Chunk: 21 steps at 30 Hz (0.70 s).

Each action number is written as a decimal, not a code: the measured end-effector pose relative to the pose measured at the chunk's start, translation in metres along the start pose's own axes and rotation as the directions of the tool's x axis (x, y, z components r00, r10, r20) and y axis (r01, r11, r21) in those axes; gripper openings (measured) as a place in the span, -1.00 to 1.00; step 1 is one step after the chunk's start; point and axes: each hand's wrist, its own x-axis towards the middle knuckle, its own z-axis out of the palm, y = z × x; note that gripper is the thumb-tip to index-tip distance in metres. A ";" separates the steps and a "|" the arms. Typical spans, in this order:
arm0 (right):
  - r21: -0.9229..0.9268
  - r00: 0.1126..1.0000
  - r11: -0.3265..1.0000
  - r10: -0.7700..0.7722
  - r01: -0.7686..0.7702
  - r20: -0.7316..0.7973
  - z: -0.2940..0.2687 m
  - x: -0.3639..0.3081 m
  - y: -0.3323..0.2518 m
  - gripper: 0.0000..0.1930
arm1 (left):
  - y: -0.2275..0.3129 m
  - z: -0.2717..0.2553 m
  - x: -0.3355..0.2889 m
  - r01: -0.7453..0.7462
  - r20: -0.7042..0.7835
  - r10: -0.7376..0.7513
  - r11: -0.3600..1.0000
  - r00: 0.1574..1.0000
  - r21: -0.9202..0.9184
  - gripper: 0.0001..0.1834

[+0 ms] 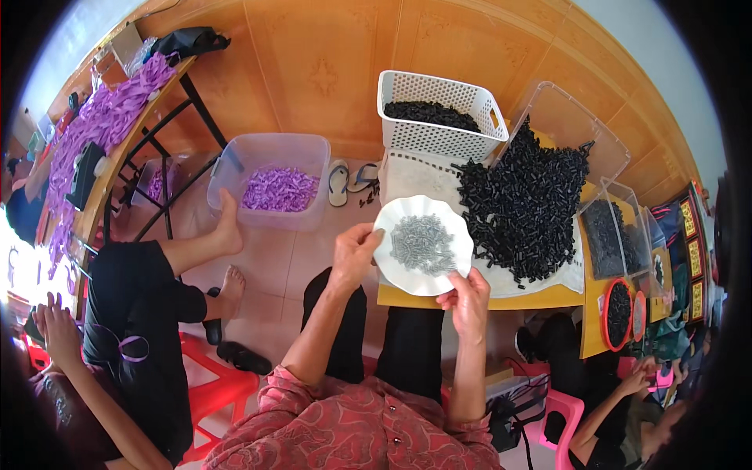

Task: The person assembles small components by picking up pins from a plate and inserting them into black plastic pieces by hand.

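Between my two hands is a white plate [388, 258] with a wavy rim, held over my lap at the table's near left corner. Many small, thin grey metallic pieces [423, 244] lie heaped in its middle. My left hand [356, 252] pinches the plate's left rim, thumb on top. My right hand [468, 304] grips the rim at the lower right. Just beyond the plate, a big pile of short black tube-like pieces [525, 204] spreads over a white cloth [407, 176] on the yellow table.
A white perforated basket [442, 139] of black pieces stands at the back. Clear bins [615, 235] and a red-rimmed tray [605, 313] are at right. On the floor, a clear tub [270, 145] holds purple pieces. People sit on both sides; purple ribbon [102, 117] covers the left table.
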 end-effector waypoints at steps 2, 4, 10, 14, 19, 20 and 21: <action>-0.027 0.998 0.998 -0.061 0.062 0.035 0.012 -0.010 0.006 -0.82 | -0.008 -0.013 -0.007 0.045 -0.035 -0.048 0.995 0.998 -0.090 -0.75; -0.055 0.998 0.997 -0.049 0.051 0.037 0.014 -0.015 0.004 -0.81 | -0.014 -0.019 -0.015 0.088 -0.074 -0.103 0.980 0.992 -0.181 -0.76; -0.133 0.999 0.990 -0.048 0.050 0.012 -0.011 -0.036 -0.004 -0.83 | -0.022 -0.004 -0.041 0.050 -0.009 -0.051 0.993 0.999 -0.107 -0.75; -0.095 0.997 0.992 -0.080 0.080 0.004 -0.011 -0.044 0.004 -0.83 | -0.007 0.001 -0.046 0.045 0.032 -0.042 0.993 0.999 -0.105 -0.73; -0.033 0.984 0.984 -0.179 0.178 -0.022 -0.007 -0.050 -0.014 -0.84 | 0.029 0.008 -0.056 -0.158 0.047 0.159 0.987 0.986 -0.024 -0.70; -0.045 0.988 0.987 -0.153 0.153 0.002 -0.007 -0.045 -0.010 -0.85 | 0.024 0.006 -0.056 -0.159 0.046 0.160 0.987 0.986 -0.024 -0.70; -0.057 0.991 0.990 -0.129 0.130 0.023 -0.009 -0.040 -0.004 -0.85 | 0.012 0.003 -0.051 -0.073 0.022 0.075 0.992 0.997 -0.098 -0.70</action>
